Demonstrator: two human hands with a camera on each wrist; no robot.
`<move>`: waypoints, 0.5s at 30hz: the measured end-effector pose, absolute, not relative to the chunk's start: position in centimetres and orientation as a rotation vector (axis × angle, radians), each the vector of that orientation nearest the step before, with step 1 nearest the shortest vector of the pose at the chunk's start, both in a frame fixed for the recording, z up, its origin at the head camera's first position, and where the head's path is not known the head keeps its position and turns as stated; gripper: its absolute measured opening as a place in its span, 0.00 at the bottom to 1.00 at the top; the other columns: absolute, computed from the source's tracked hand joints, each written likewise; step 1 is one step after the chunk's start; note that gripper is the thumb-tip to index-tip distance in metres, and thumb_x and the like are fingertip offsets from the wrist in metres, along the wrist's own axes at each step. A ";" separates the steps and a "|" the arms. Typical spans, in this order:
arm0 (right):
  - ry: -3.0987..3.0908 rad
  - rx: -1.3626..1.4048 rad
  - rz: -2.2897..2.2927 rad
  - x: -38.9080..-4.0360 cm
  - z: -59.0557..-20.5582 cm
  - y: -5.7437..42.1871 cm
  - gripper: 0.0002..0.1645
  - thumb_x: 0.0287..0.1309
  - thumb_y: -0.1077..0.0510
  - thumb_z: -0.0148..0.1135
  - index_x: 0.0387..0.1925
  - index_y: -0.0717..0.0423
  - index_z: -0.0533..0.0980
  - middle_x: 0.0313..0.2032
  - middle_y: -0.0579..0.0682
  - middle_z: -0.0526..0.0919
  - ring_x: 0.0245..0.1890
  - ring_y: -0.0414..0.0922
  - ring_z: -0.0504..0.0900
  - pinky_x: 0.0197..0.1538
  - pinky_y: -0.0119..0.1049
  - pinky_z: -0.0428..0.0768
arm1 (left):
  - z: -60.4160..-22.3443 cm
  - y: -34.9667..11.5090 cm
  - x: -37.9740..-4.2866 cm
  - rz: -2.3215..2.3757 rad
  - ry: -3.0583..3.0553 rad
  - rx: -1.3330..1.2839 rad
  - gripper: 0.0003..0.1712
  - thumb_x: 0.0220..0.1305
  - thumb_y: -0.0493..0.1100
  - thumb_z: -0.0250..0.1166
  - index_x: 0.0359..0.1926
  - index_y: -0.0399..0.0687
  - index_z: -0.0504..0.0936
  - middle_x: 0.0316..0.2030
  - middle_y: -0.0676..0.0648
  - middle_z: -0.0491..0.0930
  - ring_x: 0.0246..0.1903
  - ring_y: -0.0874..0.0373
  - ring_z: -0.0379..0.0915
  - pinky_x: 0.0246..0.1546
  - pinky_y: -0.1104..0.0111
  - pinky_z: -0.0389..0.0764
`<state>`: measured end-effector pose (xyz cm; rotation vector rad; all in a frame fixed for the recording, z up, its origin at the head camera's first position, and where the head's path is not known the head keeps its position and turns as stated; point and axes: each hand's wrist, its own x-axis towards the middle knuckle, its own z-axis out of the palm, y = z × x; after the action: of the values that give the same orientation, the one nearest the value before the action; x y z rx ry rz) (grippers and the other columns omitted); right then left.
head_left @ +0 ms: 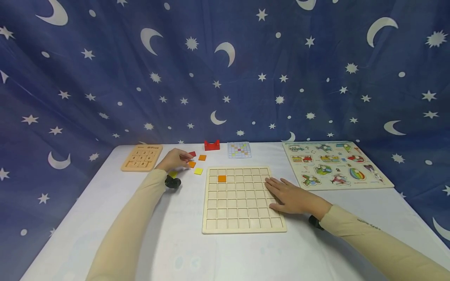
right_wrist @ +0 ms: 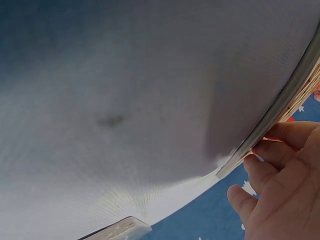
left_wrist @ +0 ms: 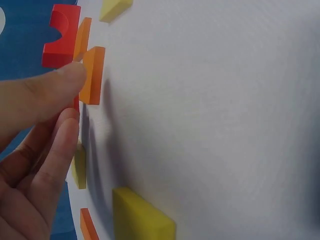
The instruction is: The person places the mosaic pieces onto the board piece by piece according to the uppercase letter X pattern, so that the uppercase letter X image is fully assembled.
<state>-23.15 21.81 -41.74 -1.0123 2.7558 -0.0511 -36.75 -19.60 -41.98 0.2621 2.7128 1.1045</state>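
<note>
At the back left, my left hand (head_left: 175, 159) pinches a small red square tile (head_left: 191, 154) between thumb and fingertips. In the left wrist view only a thin red edge shows between the thumb (left_wrist: 65, 82) and the fingers. Just under the hand lies an orange tile (head_left: 191, 164), which the thumb partly overlaps in that view. My right hand (head_left: 293, 196) rests with fingers spread over the right edge of a wooden grid board (head_left: 246, 230). One orange tile (head_left: 222, 178) sits in a cell near the board's upper left.
Around the left hand lie another orange tile (head_left: 202, 157) and yellow tiles (head_left: 198, 171). Behind them stands a red arch-shaped stand (head_left: 212, 146), beside a coloured pattern card (head_left: 239, 150). A wooden number puzzle (head_left: 140, 158) lies far left, a picture puzzle board (head_left: 316, 177) far right.
</note>
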 end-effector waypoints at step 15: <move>2.757 -1.020 -0.044 -23.2 -41.8 21.9 0.43 0.65 0.39 0.47 0.70 0.63 0.52 0.72 0.59 0.51 0.73 0.56 0.50 0.71 0.55 0.52 | -42.3 -19.2 -36.3 1.076 2.671 0.186 0.19 0.50 0.32 0.70 0.47 0.38 0.82 0.46 0.40 0.81 0.40 0.53 0.73 0.45 0.69 0.77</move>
<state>-23.19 21.91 -41.83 -1.0199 2.7567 -0.0438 -36.29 -19.17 -42.32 0.1860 2.6715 1.0763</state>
